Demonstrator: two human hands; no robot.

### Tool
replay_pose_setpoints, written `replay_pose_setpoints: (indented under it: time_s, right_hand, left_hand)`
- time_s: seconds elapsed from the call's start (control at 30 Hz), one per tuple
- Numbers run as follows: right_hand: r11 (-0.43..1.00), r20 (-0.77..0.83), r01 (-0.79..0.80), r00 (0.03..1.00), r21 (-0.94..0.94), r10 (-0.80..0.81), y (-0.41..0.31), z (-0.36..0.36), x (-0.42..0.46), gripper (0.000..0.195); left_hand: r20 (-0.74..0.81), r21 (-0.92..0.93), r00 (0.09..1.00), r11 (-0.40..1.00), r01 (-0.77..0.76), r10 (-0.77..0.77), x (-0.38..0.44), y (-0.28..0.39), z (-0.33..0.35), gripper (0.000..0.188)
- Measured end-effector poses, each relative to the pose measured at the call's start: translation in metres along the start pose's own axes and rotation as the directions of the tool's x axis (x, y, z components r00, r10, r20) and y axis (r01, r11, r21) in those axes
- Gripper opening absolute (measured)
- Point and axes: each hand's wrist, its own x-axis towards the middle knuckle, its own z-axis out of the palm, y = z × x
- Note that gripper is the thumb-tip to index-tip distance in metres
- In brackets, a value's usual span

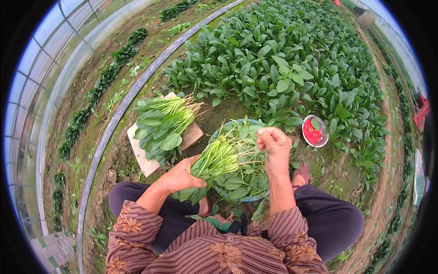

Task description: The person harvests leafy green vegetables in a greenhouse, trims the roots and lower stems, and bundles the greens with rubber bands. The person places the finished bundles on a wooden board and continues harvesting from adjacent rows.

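My left hand [183, 176] grips a bunch of leafy greens [219, 157] by its pale green stems, leaves down and thin roots pointing up to the right. At those root tips is my right hand [273, 142], thumb and fingertips pinched together; whether a root is between them cannot be told. Below both hands stands a blue basin [215, 134] with loose leaves and stalks in it. Another bunch of greens [160, 126] lies to the left on a pale board [145, 164], its roots pointing right. A metal bowl [316, 145] with red strips or bands sits at the right.
Dense rows of leafy plants [253, 61] grow ahead. A long grey hose [126, 92] curves along the left, beyond it a line of dark green bunches [102, 82]. Clear sheeting on a frame [44, 78] stands at the far left. A red object [421, 111] is at the right edge.
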Motion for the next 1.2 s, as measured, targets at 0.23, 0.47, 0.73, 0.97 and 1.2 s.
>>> replay_pose_setpoints:
  time_s: [0.23,0.47,0.73,0.97,1.2]
  right_hand:
    - [0.681,0.365,0.419,0.901,-0.6,-0.233,-0.013,0.04,-0.036,0.016]
    - [0.618,0.106,0.23,0.967,-0.752,-0.231,0.019,-0.007,-0.001,0.006]
    - [0.895,0.574,-0.441,0.716,-0.069,0.398,-0.015,-0.03,-0.001,0.07]
    - [0.923,0.484,-0.384,0.805,-0.018,0.344,-0.006,-0.003,-0.008,0.018]
    - [0.789,0.328,0.013,0.913,-0.614,0.241,0.034,-0.059,0.014,0.039]
  left_hand:
    - [-0.094,0.221,0.988,0.971,-0.096,0.119,0.006,-0.009,0.003,0.064]
    - [-0.144,0.378,0.976,0.92,-0.098,0.163,0.003,-0.005,0.003,0.062]
    - [-0.055,-0.26,0.998,0.965,-0.024,0.01,-0.001,-0.007,-0.003,0.066]
    - [-0.056,-0.214,0.998,0.977,-0.002,-0.01,0.002,-0.008,-0.002,0.061]
    - [0.083,0.024,0.997,1.0,-0.007,0.005,-0.005,-0.004,-0.012,0.053]
